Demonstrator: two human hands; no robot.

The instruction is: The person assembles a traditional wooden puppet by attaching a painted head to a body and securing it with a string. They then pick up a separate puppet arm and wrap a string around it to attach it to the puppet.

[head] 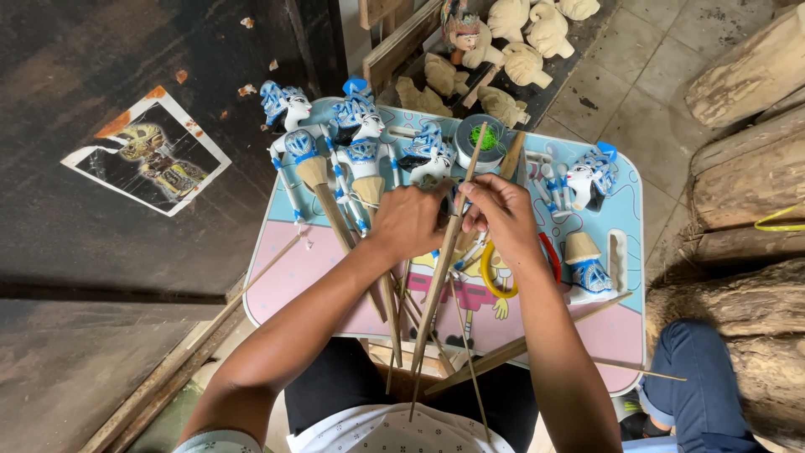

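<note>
Both hands on one puppet rod

Our left hand [408, 220] grips a painted puppet [432, 155] over the tabletop [625, 327]; our right hand [501, 211], just beside it, pinches the puppet's thin wooden rod [443, 260], which slants down toward us.

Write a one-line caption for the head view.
Both hands, left and right, grip a puppet rod over a small table.
</note>
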